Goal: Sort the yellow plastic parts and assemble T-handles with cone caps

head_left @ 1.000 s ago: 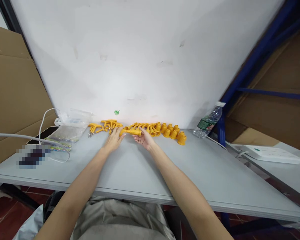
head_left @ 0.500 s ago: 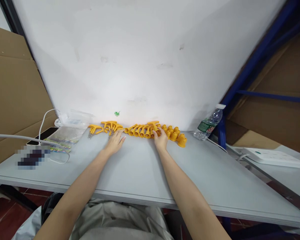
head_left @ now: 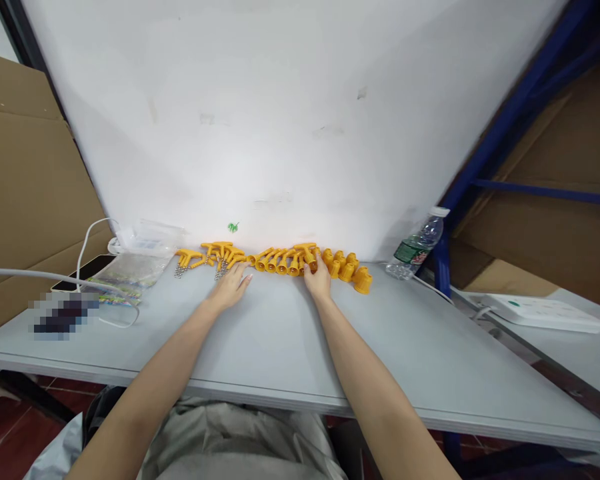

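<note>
Along the foot of the white board lies a row of yellow plastic pieces (head_left: 281, 264), their round hollow ends facing me. My left hand (head_left: 231, 285) rests palm down at the row's left end, fingers stretched out and apart from the thumb. Thumb and fingers of my right hand (head_left: 319, 281) close around a yellow T-handled piece (head_left: 306, 251) at the row's right end; its lower part is partly hidden. Several yellow cup-shaped pieces (head_left: 347, 270) stand to the right of that hand. Yellow T-shaped handles with metal chains (head_left: 189, 259) lie to the left of my left hand.
A tilted plastic bottle (head_left: 417, 247) leans at the right, near a blue post. A white power strip (head_left: 545, 312) lies farther right. Clear plastic bags (head_left: 143, 263), a phone (head_left: 87, 270) and a white cable (head_left: 20, 272) occupy the left. Cardboard (head_left: 30, 180) borders that side.
My right hand has shifted very slightly to the left at the row's right end. My left hand stays in place, and the view has moved a little.
</note>
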A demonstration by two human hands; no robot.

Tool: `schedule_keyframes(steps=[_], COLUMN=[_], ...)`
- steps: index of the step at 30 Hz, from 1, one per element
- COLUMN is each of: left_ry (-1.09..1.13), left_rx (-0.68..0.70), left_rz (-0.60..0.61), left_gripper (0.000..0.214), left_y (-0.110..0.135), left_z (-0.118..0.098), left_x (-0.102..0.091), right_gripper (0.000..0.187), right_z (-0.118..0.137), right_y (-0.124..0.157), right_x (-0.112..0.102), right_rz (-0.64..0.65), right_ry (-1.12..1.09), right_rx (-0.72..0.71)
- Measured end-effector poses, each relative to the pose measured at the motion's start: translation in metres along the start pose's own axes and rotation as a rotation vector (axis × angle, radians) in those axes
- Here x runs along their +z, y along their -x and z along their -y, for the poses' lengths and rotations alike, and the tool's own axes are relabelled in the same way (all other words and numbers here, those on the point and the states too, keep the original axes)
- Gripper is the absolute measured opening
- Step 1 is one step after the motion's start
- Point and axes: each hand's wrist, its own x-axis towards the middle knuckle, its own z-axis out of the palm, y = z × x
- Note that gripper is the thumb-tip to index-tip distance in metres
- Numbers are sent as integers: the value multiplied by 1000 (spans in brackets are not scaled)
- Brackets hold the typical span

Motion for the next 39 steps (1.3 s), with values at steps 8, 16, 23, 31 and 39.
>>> schedule_keyframes(steps=[8,16,23,31,39], left_ry=[7,5,7,9,4], left_rx=[29,8,-3,-13,-13], left_rz=[-22,-9,-5,-1,7], left_gripper=[37,37,37,35,36], left_y=[0,1,1,1,0], left_z=[1,1,2,2,1], left_x=[1,2,2,2,2], right_gripper=[55,63,60,63,59], right_z=[-3,-6,-14,-11,-13], right_y=[0,-2,-7,-8,-8], right_x=[-1,0,4,2,5], right_rz=[-32,34,16,67,45], right_ry=[9,-35,-102,-71,-28], right_rx=[22,16,58,103,91])
